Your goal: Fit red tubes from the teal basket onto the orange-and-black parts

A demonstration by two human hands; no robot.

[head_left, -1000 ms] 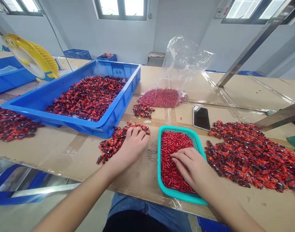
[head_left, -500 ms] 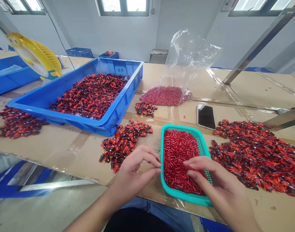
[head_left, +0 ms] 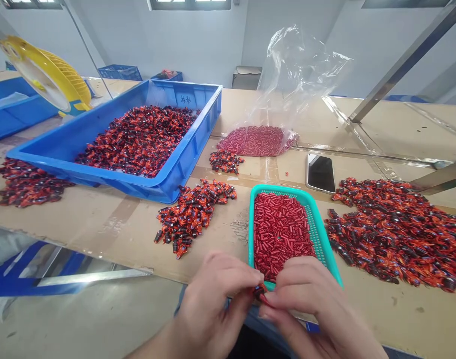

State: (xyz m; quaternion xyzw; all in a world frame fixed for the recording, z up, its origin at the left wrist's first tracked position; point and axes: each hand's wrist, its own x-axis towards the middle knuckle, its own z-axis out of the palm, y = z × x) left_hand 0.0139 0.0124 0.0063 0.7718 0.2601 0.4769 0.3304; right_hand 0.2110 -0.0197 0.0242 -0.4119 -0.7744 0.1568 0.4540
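Head view: your left hand [head_left: 213, 304] and right hand [head_left: 306, 311] meet just in front of the near rim of the teal plastic basket [head_left: 324, 239], both closed narrow, pinching a small red-and-black piece [head_left: 259, 293] between them. Inside the basket lies a bed of short red tubes [head_left: 280, 234]. Left of the basket sits a heap of orange-and-black pieces [head_left: 190, 217], and right of it a larger heap [head_left: 392, 232]. Beyond the basket are a black smartphone [head_left: 321, 173], a small clump [head_left: 225, 162], and a clear plastic bag [head_left: 299, 65] with more red tubes [head_left: 256, 140] at its mouth. Farther left of the basket, a blue plastic tray [head_left: 168, 192] holds another heap [head_left: 138, 142], with a yellow fan [head_left: 44, 75] past it
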